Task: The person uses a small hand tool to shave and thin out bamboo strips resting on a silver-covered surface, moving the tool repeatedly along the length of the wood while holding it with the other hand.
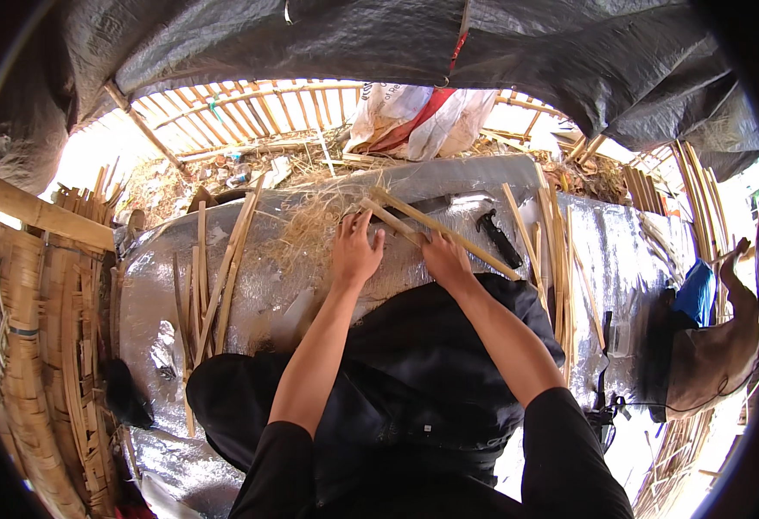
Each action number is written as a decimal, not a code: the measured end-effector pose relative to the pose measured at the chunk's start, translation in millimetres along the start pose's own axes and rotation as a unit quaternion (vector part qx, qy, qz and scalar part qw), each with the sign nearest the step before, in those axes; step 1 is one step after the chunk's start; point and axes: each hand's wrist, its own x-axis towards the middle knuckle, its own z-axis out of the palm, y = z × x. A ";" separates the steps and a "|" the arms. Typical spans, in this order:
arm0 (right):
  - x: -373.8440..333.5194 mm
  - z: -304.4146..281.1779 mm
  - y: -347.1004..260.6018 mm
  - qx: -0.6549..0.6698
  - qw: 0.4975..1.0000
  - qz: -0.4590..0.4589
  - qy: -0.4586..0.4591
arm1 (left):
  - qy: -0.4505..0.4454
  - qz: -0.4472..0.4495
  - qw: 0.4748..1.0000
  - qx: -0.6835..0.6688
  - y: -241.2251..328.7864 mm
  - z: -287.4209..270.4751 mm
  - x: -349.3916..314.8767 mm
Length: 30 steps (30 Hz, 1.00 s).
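Observation:
Just left of the middle, my left hand [358,253] has its fingers stretched out and apart, the fingertips close to the far end of a short bamboo strip [393,222]. Whether they touch it I cannot tell. My right hand [446,261] is closed around the strip's near end, which is hidden in the fingers. A longer bamboo strip [466,244] slants behind it, from the far middle toward my right knee. Beyond that strip lies a black tool handle [499,239]. Pale, fine shavings [310,227] are heaped to the left of my left hand.
I sit on a silvery sheet [258,285]. Bamboo strips lie in bunches at left [224,272] and right [557,259]. A white and red sack [423,121] stands at the back before a slatted bamboo fence [250,108]. Dark plastic sheeting [379,39] hangs overhead. A brown bag [712,363] lies far right.

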 end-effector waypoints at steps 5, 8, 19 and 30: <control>-3.3 -8.9 2.5 0.007 0.999 -0.008 -0.030 | 0.089 0.023 0.992 0.091 -8.0 38.7 -2.8; -5.1 -6.8 3.0 0.005 0.999 -0.040 -0.033 | 0.130 0.034 0.987 0.083 -9.5 44.9 -9.3; -0.9 -10.8 -7.5 0.011 0.996 -0.018 -0.091 | 0.147 0.062 0.987 0.035 -15.3 45.6 -8.5; -14.3 -9.4 -14.7 0.076 0.992 0.028 -0.098 | 0.089 0.045 0.994 -0.034 -20.4 29.7 -0.7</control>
